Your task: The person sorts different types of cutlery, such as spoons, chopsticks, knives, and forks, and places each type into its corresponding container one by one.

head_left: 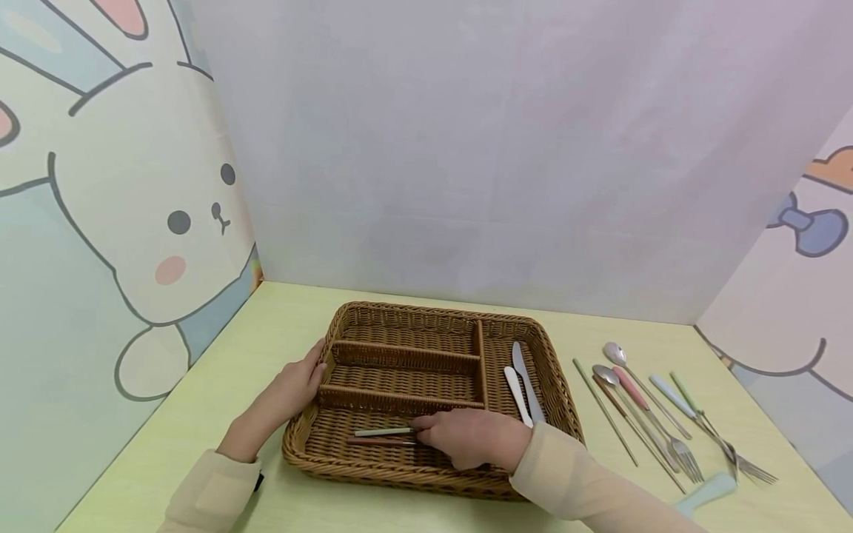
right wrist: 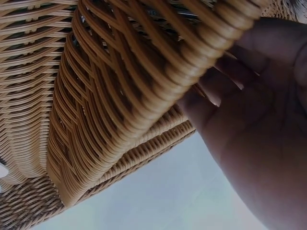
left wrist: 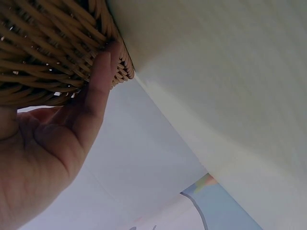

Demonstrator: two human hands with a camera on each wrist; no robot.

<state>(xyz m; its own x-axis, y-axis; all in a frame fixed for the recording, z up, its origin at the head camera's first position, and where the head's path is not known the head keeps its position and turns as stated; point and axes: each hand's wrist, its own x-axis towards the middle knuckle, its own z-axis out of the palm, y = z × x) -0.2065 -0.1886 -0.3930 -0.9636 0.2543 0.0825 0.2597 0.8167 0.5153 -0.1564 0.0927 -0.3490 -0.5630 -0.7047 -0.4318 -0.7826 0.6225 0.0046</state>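
A brown wicker basket (head_left: 400, 483) with dividers stands on the table. My left hand (head_left: 293, 389) holds its left side, fingers along the outer wall in the left wrist view. My right hand (head_left: 473, 437) reaches into the front compartment, its fingertips around the inner end of a green-handled chopstick (head_left: 383, 431). Just in front lies a brown-handled chopstick (head_left: 373, 441), whose other end the hand hides. In the right wrist view a woven divider (right wrist: 144, 96) covers my fingertips. Two knives, one white-handled (head_left: 517, 396) and one silver (head_left: 528, 381), lie in the right compartment.
Right of the basket lie a green stick (head_left: 603, 411), a brown stick (head_left: 640, 429), spoons (head_left: 614, 354), a pink-handled fork (head_left: 656, 422), blue- and green-handled forks (head_left: 706, 418) crossing, and a pale green handle (head_left: 709, 492). Printed panels flank the table; a pale cloth (head_left: 466, 185) hangs behind.
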